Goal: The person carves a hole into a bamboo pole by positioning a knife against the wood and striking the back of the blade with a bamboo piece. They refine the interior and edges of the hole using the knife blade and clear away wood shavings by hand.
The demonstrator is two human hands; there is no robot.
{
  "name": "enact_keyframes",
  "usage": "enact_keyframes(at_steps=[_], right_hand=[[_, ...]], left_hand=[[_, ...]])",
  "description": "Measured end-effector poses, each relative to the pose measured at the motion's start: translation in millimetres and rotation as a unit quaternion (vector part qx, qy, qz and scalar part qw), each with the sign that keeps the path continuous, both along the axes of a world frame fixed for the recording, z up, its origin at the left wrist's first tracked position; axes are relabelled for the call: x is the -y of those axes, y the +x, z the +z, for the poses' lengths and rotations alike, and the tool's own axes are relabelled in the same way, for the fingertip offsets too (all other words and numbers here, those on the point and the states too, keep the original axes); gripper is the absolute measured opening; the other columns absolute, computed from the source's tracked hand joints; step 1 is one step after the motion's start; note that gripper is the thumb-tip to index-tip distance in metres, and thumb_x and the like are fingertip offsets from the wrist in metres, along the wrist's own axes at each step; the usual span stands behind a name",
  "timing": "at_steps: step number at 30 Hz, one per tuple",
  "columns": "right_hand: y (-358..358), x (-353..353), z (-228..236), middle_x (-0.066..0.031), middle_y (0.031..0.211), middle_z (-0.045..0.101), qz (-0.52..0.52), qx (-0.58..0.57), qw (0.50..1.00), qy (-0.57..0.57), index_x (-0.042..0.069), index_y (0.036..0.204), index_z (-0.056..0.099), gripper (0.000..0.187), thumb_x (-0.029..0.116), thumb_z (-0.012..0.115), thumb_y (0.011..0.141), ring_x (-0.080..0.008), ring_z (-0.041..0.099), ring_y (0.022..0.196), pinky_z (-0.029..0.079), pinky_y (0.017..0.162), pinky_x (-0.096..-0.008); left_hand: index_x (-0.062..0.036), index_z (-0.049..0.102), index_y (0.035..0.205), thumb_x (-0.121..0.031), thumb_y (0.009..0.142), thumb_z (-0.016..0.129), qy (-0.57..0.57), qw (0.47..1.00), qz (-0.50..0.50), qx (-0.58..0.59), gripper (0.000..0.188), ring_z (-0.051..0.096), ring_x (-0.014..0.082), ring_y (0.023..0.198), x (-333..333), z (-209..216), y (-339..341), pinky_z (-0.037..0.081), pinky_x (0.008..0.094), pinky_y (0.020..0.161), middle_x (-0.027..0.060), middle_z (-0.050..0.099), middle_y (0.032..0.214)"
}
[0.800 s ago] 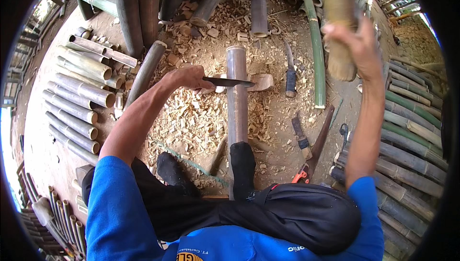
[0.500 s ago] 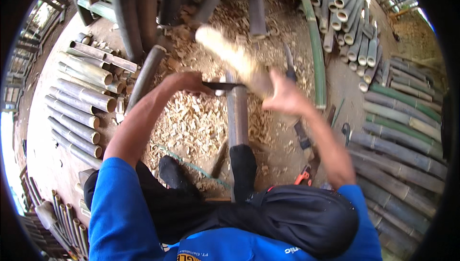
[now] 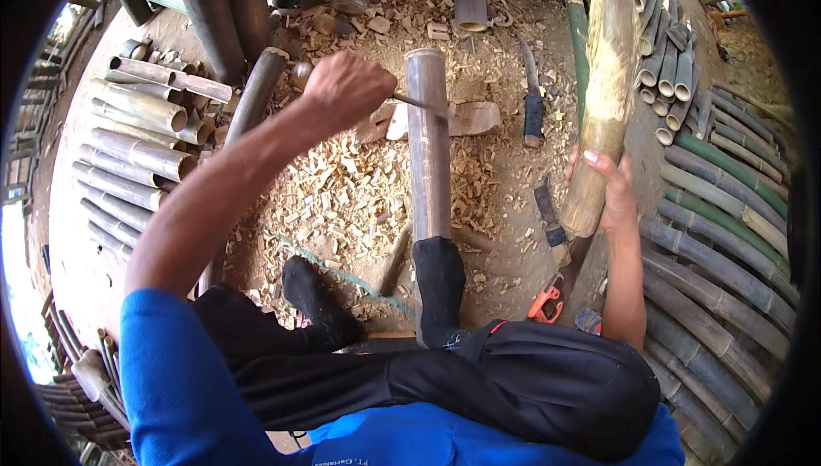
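The left hand, above and left of centre, is clenched round a knife — its blade reaching over the bamboo, which stands upright in the middle of the frame. The right hand, at right, grasps the lower end of a thick club. A sock-covered foot meets the bamboo's lower part — chips lie around. An orange-handled saw sits lower right.

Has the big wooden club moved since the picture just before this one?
Yes, to the right: the wooden club, in the right hand, was over the middle bamboo tube before and now is well to that tube's right.
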State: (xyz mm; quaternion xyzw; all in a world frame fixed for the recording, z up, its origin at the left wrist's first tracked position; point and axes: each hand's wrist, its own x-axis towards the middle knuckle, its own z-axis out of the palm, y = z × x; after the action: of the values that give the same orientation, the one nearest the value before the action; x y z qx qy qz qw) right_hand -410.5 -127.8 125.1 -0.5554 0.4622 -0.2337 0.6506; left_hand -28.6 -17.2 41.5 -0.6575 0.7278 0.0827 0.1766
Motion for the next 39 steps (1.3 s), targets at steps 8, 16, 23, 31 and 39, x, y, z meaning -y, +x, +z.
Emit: enact_keyframes(at_steps=[8,16,23,31,39], right_hand=[[-18.7,-18.0,-28.4,-0.0101,0.086,0.064,-0.015,-0.038,0.993,0.108,0.0,0.113,0.053,0.043,0.023,0.072,0.083,-0.0188,0.066,0.067,0.057,0.059,-0.0332],[-9.8,-24.2,-38.0,-0.0068,0.089,0.061,0.009,-0.072,0.995,0.074,0.001,0.121,0.052,0.052,0.023,0.078,0.081,-0.015,0.064,0.069,0.056,0.061,-0.0307],[-2.4,-29.6,-34.5,-0.0058,0.089,0.062,0.051,-0.102,0.993,0.031,0.002,0.122,0.052,0.052,0.027,0.076,0.083,-0.0138,0.064,0.07,0.056,0.061,-0.0297],[10.1,-31.3,-30.8,-0.0119,0.103,0.067,0.244,-0.231,0.886,-0.318,0.002,0.125,0.055,0.065,0.03,0.085,0.075,-0.0227,0.069,0.088,0.059,0.076,-0.0332],[63.0,27.6,-61.7,-0.0089,0.09,0.065,0.562,-0.201,0.486,-0.638,0.004,0.108,0.058,0.053,0.031,0.086,0.073,-0.0226,0.067,0.081,0.059,0.071,-0.0356]], left_hand=[[-0.0044,0.054,0.096,-0.029,0.089,0.07,-0.11,0.961,0.138,-0.214,0.03,0.058,0.02,0.056,-114.6,-44.0,-40.5,0.048,0.0398,0.049,0.0101,0.06,0.074],[-0.0067,0.054,0.095,-0.023,0.08,0.078,-0.101,0.948,0.198,-0.228,0.032,0.067,0.036,0.072,-132.9,-39.0,-54.3,0.053,0.0479,0.062,0.0133,0.063,0.083],[-0.0071,0.054,0.096,-0.023,0.08,0.078,-0.095,0.951,0.196,-0.221,0.033,0.067,0.0359,0.072,-135.4,-37.3,-53.0,0.053,0.0478,0.062,0.0142,0.064,0.085],[-0.0086,0.058,0.103,-0.023,0.086,0.07,-0.029,0.958,0.217,-0.184,0.026,0.067,0.0335,0.073,-136.2,-57.1,-50.4,0.054,0.0461,0.062,0.0151,0.067,0.094],[-0.0024,0.058,0.095,-0.008,0.099,0.047,-0.047,0.958,0.187,-0.212,0.013,0.059,0.0218,0.05,-125.3,-57.2,-43.5,0.046,0.0406,0.042,0.0164,0.065,0.068]])
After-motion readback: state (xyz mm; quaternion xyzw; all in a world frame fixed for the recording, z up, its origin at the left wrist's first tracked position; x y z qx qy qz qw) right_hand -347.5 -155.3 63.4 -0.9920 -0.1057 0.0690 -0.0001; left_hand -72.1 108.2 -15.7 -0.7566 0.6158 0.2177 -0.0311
